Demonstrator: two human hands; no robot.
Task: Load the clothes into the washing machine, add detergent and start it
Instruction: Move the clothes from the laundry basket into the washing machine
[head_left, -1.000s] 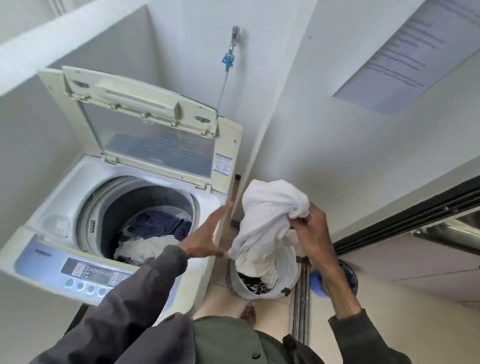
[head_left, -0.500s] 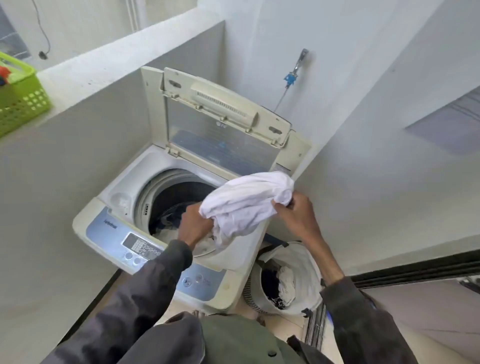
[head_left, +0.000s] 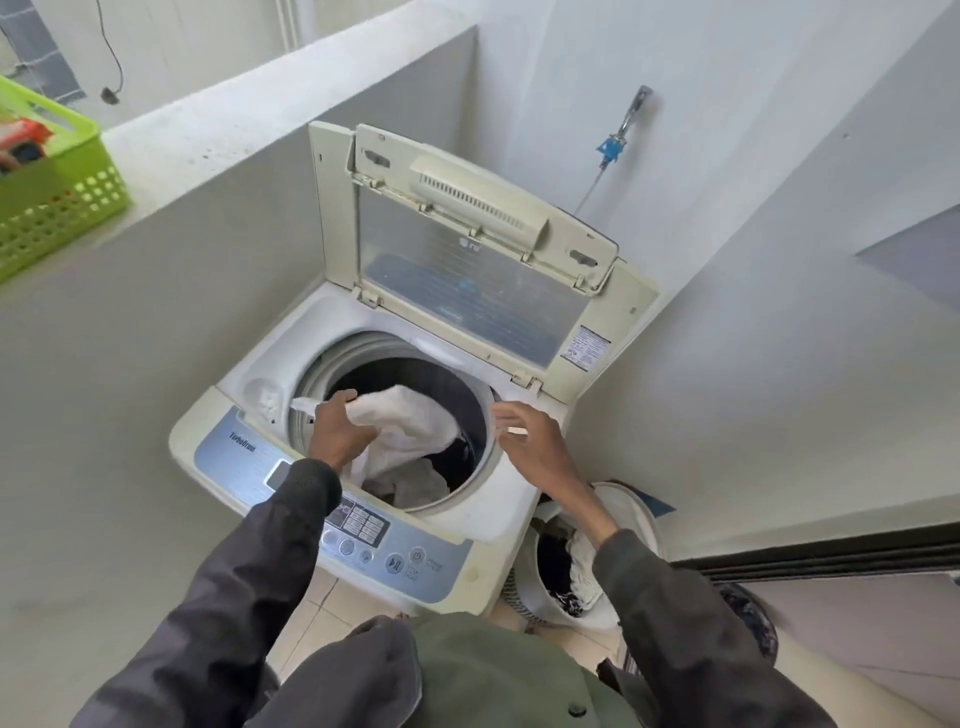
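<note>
A cream top-loading washing machine (head_left: 483, 519) stands with its lid (head_left: 467, 244) raised. Inside the drum lies a white garment (head_left: 410, 426) over darker clothes. My left hand (head_left: 340, 431) grips the white garment at the drum's left rim. Over the drum's right rim, my right hand (head_left: 530, 447) hovers with fingers spread and nothing in it. A white laundry basket (head_left: 628, 514) with dark and white clothes stands on the floor to the machine's right. The blue control panel (head_left: 395, 551) faces me.
A low grey wall (head_left: 218, 171) runs along the machine's left, with a green plastic basket (head_left: 57, 202) on its ledge. A tap with a blue fitting (head_left: 615, 140) is on the back wall. A dark sliding-door track (head_left: 831, 558) lies at the right.
The white garment has gone from above the laundry basket into the drum. My right hand has let go of it; my left hand now holds it. The camera has turned towards the machine.
</note>
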